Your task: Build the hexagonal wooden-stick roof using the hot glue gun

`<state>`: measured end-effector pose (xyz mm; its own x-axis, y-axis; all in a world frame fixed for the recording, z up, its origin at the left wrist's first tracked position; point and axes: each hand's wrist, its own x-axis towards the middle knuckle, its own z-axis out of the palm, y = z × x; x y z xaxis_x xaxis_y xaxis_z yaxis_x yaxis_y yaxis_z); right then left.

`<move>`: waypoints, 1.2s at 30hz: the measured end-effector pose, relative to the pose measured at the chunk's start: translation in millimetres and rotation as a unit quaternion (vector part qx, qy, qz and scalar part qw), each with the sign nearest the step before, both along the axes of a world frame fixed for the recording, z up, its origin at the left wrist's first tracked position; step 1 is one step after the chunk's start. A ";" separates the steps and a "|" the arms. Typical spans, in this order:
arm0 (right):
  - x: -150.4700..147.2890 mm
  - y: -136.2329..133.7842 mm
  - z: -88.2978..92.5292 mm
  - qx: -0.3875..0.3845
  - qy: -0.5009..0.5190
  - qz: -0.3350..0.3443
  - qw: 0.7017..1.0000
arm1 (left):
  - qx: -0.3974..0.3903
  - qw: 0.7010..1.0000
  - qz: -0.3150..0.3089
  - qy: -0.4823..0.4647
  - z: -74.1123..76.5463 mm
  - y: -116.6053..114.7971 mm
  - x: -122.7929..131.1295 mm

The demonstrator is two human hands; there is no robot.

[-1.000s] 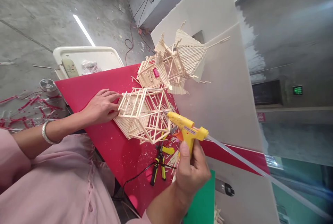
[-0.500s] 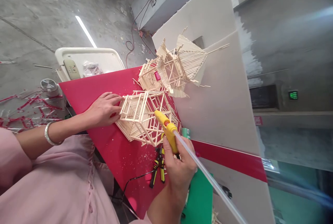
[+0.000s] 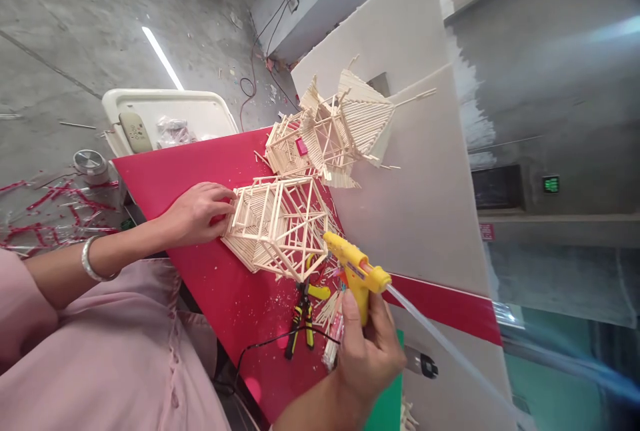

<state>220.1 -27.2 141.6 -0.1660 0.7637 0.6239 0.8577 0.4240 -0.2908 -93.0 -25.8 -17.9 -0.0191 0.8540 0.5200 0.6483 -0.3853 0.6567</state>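
My left hand (image 3: 197, 212) grips the left edge of a lattice model made of thin wooden sticks (image 3: 276, 225), which rests on a red board (image 3: 170, 174). A yellow hot glue gun (image 3: 356, 268) is held in my right hand (image 3: 369, 344), with its nozzle just off the model's right side and a clear glue stick trailing from its back. A second, larger stick model (image 3: 333, 131) stands behind the first.
Yellow-handled pliers (image 3: 303, 314) and loose sticks lie on the red board near my right hand. A white foam board (image 3: 425, 171) leans at the right. A white tray (image 3: 165, 117) with a remote sits at the left, above a littered concrete floor.
The glue gun's nozzle was in the model's lattice half a second ago; my right hand has drawn it back to the right and down. My left hand stays on the model.
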 end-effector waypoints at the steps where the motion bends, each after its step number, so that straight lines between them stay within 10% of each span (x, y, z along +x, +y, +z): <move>1: 2.2 -2.1 -2.3 -0.001 0.007 -0.001 1.000 | 0.005 1.000 0.004 -0.012 -0.4 1.1 -0.3; 7: -8.5 0.5 -21.2 -0.073 0.092 -0.073 0.990 | 0.016 1.000 0.002 -0.011 -8.3 8.0 -1.8; 14: -33.2 0.2 -62.5 -0.168 0.393 -0.128 0.895 | 0.022 1.000 0.014 0.000 -8.1 7.6 -2.4; 22: -41.2 -0.4 -74.8 -0.188 0.486 -0.102 0.847 | -0.036 0.999 0.012 0.029 -2.3 7.7 -6.9; 36: -17.4 7.9 -55.5 -0.107 0.392 -0.127 0.905 | -0.022 0.998 0.023 0.054 -3.5 9.0 -7.0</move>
<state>202.7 -19.3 86.1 0.4623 0.8320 0.3068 0.4140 0.1035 -0.9044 -100.0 -16.8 -21.5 -0.0059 0.8754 0.4835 0.7324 -0.3254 0.5982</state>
